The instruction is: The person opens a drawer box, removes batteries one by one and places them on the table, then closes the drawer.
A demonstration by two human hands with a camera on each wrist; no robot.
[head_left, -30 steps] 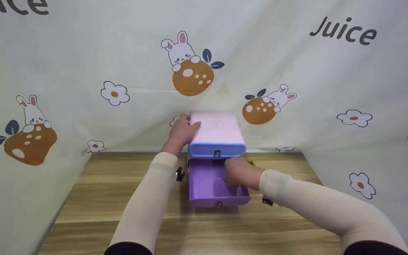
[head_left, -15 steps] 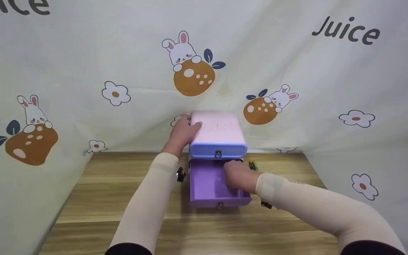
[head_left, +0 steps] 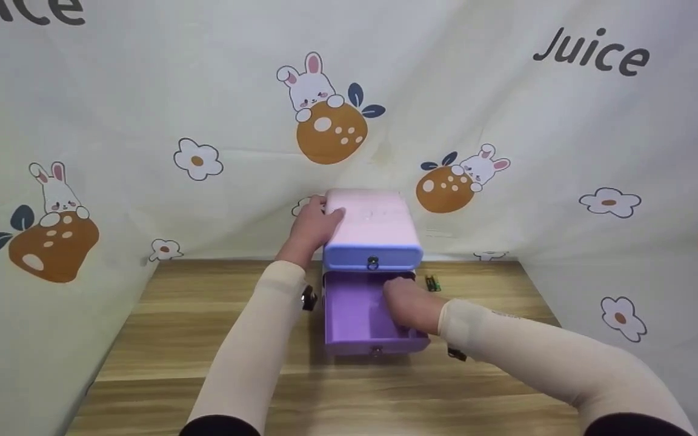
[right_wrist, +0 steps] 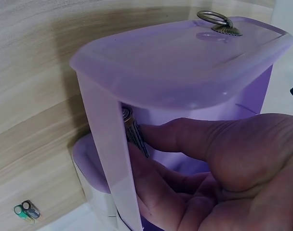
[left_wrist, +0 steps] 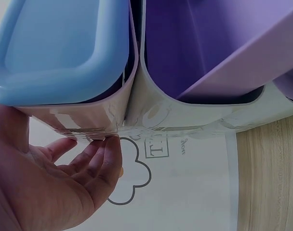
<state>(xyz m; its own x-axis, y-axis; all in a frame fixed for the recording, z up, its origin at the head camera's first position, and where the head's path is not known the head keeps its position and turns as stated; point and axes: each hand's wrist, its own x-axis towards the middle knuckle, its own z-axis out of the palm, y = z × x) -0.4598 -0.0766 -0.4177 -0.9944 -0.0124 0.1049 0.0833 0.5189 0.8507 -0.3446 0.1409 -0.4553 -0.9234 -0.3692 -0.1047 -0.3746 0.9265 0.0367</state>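
A small drawer cabinet stands against the back cloth, with a pink top and a blue upper drawer pushed in. Below it, the purple drawer is pulled out. My left hand grips the cabinet's upper left edge, thumb on top; its fingers touch the side in the left wrist view. Inside the purple drawer, toward its right wall, is my right hand. The right wrist view shows a dark battery pinched between thumb and fingers, close to the drawer wall. The head view hides this battery.
Two batteries, one with a green end, lie side by side on the wooden table right of the cabinet. A ring pull sticks out from the purple drawer's front. Printed cloth encloses the back and sides.
My right hand has shifted slightly lower inside the purple drawer, and the two batteries on the table show more fully beside it. My left hand stays on the cabinet.
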